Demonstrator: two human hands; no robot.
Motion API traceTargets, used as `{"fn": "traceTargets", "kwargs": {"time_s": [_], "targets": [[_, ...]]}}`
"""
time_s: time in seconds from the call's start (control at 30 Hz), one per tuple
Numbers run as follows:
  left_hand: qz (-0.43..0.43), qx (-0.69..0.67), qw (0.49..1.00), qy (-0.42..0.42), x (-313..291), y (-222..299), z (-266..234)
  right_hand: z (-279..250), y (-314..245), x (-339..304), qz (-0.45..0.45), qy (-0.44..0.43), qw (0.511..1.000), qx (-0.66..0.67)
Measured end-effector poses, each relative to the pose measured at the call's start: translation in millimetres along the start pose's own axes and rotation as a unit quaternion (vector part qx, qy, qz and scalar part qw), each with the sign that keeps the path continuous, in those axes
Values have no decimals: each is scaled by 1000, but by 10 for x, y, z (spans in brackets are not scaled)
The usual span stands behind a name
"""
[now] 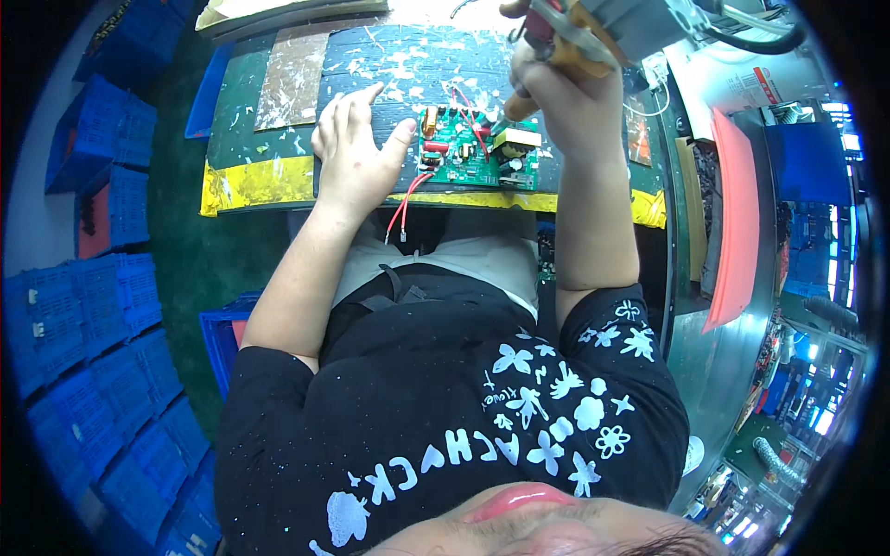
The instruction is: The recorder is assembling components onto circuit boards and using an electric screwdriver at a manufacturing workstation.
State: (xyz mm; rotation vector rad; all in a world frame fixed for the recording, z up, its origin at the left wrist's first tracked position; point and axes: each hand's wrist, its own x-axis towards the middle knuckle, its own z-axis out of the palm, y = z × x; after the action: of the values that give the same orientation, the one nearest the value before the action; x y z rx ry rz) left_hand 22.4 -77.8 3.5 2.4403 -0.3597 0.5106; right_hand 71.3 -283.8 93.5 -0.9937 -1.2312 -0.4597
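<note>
A green circuit board [473, 174] lies on the dark work mat, crowded with parts. Among them are a large yellow-topped transformer [516, 139] and a red cylindrical part [435, 147]. Two red wires [405, 206] hang from its near left side over the table edge. My left hand [360, 153] rests open beside the board's left edge, fingers spread and thumb pointing toward it. In my right hand [567, 104] is a tan-orange glue gun [593, 57], gripped with the fingers closed. Its nozzle [505, 120] points down at the board near the transformer; whether it touches I cannot tell.
Yellow tape [260, 185] borders the table's near edge, and whitish blobs dot the mat. A grey device [649, 39] with cables is at the upper right. Blue crates [79, 310] stack along the left. Pink sheets [732, 222] stand at the right.
</note>
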Motion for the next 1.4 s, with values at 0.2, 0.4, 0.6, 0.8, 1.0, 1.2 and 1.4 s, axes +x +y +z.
{"fn": "traceTargets", "kwargs": {"time_s": [0.2,0.4,0.6,0.8,1.0,1.2,1.4], "targets": [[0,11,1000,13,-11,14,-14,-91,160,-7,-38,-27,998,52],[-8,-10,1000,0,-28,-28,-15,82,-349,47,313,128,918,-209],[-15,1,1000,-8,-3,34,-43,-233,164,-123,-2,29,999,30],[-15,-11,1000,-18,-1,-3,-19,22,-161,54,375,216,883,-184],[-19,-12,1000,-20,1,7,-32,-3,-154,72,395,234,871,-175],[-19,-12,999,-22,5,29,-31,-71,-176,33,394,178,885,-174],[-26,-7,999,-18,1,14,-13,-21,-62,202,-26,12,999,-21]]}}
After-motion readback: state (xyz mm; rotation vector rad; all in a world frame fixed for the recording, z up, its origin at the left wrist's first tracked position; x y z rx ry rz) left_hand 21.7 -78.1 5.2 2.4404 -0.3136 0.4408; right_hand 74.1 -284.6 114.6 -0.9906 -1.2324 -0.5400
